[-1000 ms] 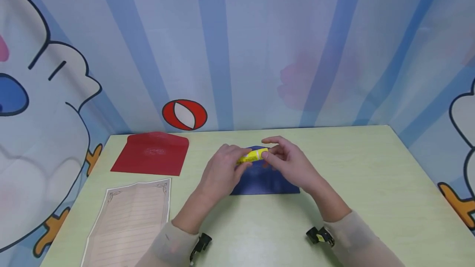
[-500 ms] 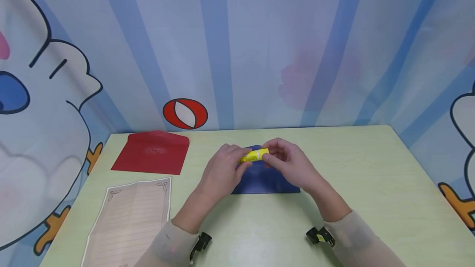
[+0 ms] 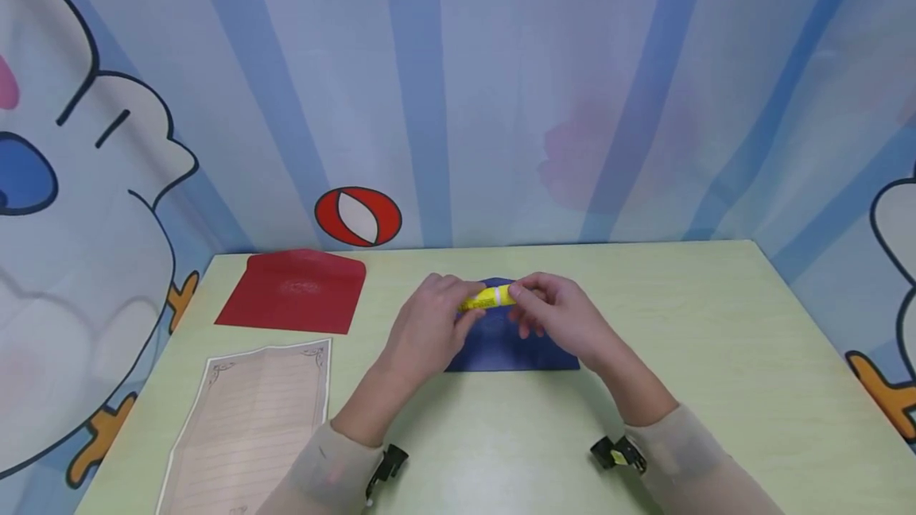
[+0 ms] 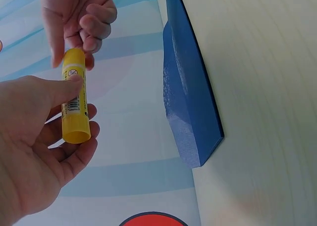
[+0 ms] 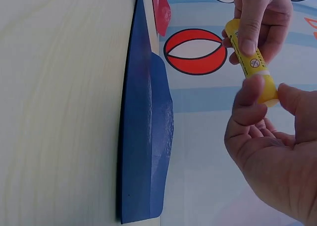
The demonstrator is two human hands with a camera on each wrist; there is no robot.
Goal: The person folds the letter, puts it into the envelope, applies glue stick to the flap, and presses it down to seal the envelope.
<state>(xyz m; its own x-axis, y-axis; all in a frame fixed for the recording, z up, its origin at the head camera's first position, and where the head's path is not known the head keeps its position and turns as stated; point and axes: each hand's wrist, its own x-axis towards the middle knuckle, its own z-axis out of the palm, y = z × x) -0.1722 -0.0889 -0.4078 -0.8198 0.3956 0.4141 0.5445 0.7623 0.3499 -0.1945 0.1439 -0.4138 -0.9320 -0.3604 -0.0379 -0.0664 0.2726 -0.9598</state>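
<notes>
A yellow glue stick (image 3: 487, 300) with a white band is held above the blue envelope (image 3: 515, 350). My left hand (image 3: 426, 328) grips its body, the thumb lying along the label in the left wrist view. At the other end, my right hand (image 3: 565, 320) pinches the yellow cap (image 5: 268, 91) between thumb and index finger, its other fingers curled below. The cap sits against the white band. Flat on the table, the blue envelope has its flap (image 5: 161, 132) opened away from me, with a shiny patch on it. Both hands partly cover the envelope in the head view.
A red envelope (image 3: 293, 300) with its flap opened lies at the back left of the pale table (image 3: 716, 356). Nearer on the left is a lined sheet of letter paper (image 3: 261, 404) with ornate corners. A patterned backdrop (image 3: 487, 102) rises behind the table's back edge.
The right hand's raised index finger has come down onto the glue stick's cap, and its grip has turned, the thumb now lying over the cap. The left hand has barely moved.
</notes>
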